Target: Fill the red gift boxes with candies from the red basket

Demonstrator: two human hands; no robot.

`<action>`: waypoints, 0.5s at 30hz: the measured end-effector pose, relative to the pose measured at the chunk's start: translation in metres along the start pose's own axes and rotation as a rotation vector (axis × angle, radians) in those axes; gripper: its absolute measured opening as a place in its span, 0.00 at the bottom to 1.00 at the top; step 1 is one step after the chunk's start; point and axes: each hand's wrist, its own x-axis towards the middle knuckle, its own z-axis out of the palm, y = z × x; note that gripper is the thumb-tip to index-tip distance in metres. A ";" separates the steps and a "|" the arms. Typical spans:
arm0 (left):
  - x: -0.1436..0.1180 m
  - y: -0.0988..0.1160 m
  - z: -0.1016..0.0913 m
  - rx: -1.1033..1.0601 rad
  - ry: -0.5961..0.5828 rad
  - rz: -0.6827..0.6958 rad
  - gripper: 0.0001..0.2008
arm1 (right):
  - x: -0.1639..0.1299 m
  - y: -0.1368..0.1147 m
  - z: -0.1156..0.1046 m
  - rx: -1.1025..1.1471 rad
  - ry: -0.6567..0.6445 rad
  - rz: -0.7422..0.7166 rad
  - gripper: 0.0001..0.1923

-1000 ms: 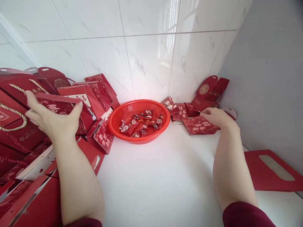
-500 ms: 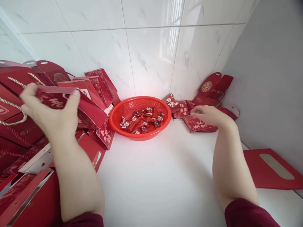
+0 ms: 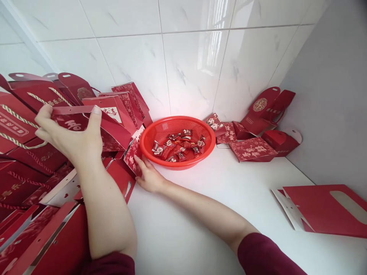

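Observation:
My left hand spans the top of a red gift box with pale lettering, its thumb on one end of the rim and its fingers at the other. The box is tilted over the stack at the left. My right hand reaches across to the left, fingers apart and touching the face of a smaller red patterned box. That box leans by a red plastic basket, where several wrapped candies lie.
Red gift bags with rope handles crowd the left side. Several red boxes and a handled bag stand at the back right. A flat red box lies near the grey panel. White tiles rise behind the white tabletop.
My right hand has moved from the boxes at the right across to the small box left of the basket. My left hand keeps its grip on the gift box. The view has shifted slightly.

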 end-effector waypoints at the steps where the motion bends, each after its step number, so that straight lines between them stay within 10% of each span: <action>1: 0.001 -0.002 0.002 0.000 0.029 -0.012 0.38 | 0.003 0.003 0.005 0.000 0.002 0.008 0.46; 15: 0.006 -0.008 -0.001 0.098 0.147 0.060 0.36 | 0.005 0.027 0.035 -0.207 0.038 -0.005 0.41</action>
